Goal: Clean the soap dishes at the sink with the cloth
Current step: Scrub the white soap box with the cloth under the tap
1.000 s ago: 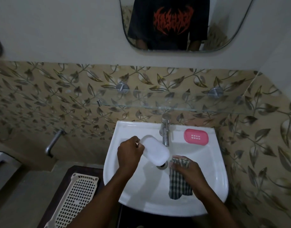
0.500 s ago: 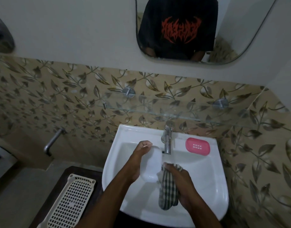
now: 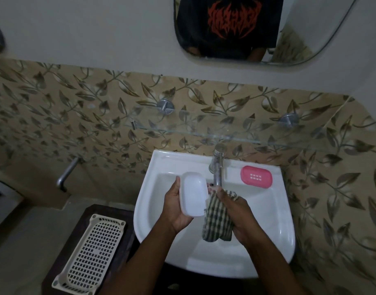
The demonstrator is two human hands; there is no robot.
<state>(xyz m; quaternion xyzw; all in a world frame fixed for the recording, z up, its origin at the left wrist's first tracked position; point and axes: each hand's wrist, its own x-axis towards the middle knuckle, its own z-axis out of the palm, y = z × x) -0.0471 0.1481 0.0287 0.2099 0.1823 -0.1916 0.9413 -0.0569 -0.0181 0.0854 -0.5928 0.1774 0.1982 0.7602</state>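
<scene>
Two soap dishes in play. The white soap dish (image 3: 193, 193) is up over the bowl of the sink (image 3: 274, 231), just left of the tap (image 3: 217, 169), and the left hand (image 3: 176, 209) grips it with thumb and fingers clasped round its sides. Right against its near right edge is the checked cloth (image 3: 216, 220), bunched up, with the right hand (image 3: 240, 218) wrapped round it and its tail dangling over the bowl. The pink soap dish (image 3: 256, 177) lies flat on the far right ledge of the sink, right of the tap, well apart from both hands. Above runs a glass shelf (image 3: 204, 133) on leaf-patterned tiles, and higher up a mirror (image 3: 310, 28). Down left, a cream perforated tray (image 3: 91, 254) lies on a dark worktop (image 3: 76, 226) beside the sink.
</scene>
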